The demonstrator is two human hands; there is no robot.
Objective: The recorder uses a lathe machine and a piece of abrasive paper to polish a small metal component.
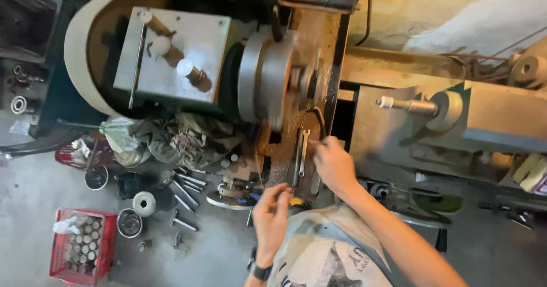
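Observation:
I stand at a metal lathe and look down on it. Its grey round chuck (268,82) is blurred. My right hand (335,164) reaches onto the rusty carriage just below the chuck, next to two wrenches (302,156) that lie there. Whether its fingers hold something I cannot tell. My left hand (272,216) is lower, at the front of the machine, with fingers curled around a small dark and yellow part (296,203). A dark watch sits on that wrist.
The headstock box (171,53) carries three levers with white knobs. The tailstock (450,110) with a handle lies to the right. On the floor stand a red crate (80,247) of metal cylinders, several loose bolts (185,193), tins and rags.

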